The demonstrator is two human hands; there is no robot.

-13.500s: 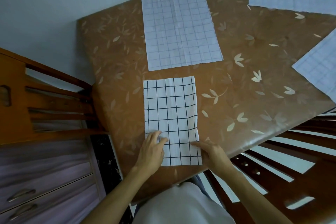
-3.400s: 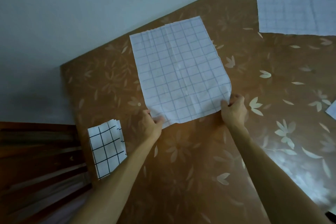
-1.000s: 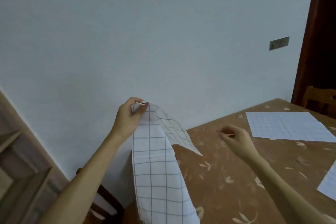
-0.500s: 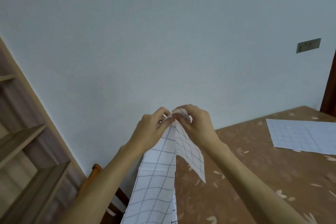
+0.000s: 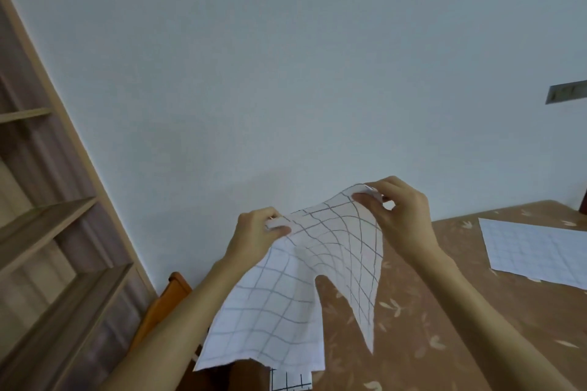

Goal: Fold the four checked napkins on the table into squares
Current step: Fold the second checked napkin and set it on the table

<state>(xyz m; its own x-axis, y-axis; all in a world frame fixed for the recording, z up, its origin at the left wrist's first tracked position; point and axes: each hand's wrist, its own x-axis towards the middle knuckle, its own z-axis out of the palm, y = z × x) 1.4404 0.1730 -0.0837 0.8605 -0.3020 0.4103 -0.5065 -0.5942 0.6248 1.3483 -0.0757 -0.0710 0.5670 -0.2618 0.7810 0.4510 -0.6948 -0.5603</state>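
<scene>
Both hands are holding one checked napkin up in the air above the near left part of the table, the left hand pinching one top corner between thumb and fingers and the right hand pinching the other. The cloth is sagging between them and hanging down in two flaps. Three napkins are showing in all: the held one, one flat napkin lying on the table to the right, and a sliver of a darker-lined folded napkin at the bottom edge.

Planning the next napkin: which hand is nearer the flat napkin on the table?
Right. The right hand is closer to the flat napkin; the left hand is farther away.
</scene>
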